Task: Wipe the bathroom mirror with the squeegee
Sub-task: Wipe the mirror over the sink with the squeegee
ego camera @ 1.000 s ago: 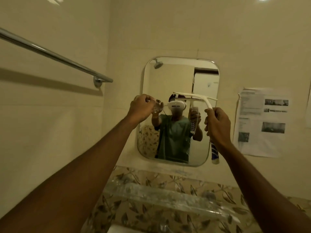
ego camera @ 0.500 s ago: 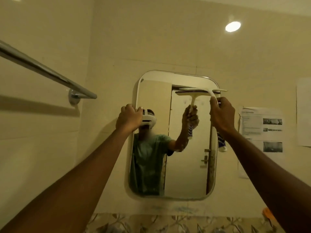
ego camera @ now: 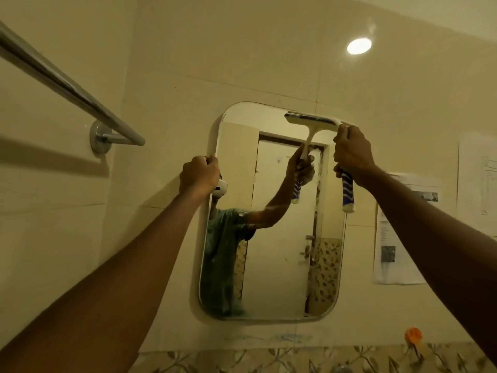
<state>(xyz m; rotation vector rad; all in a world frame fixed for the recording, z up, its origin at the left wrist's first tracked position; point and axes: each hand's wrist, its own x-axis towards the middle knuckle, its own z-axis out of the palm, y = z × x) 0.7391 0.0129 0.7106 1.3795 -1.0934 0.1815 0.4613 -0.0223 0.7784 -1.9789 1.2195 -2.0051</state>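
A rounded rectangular mirror (ego camera: 282,265) hangs on the cream tiled wall. My right hand (ego camera: 352,154) is shut on the squeegee (ego camera: 347,192), which has a white head and a blue-and-white handle sticking out below my fist. Its blade lies flat against the glass along the mirror's top right edge. My left hand (ego camera: 199,175) grips the mirror's left rim, about a third of the way down. The glass reflects my arm and the squeegee.
A chrome towel bar (ego camera: 67,87) juts from the left wall at upper left. Printed paper sheets (ego camera: 395,238) are stuck to the wall right of the mirror. An orange hook (ego camera: 413,335) sits at lower right, above a leaf-patterned tile band (ego camera: 269,360).
My right hand has raised the squeegee from the mirror's middle to its top right edge. My left hand stays on the left rim. My view has tilted upward.
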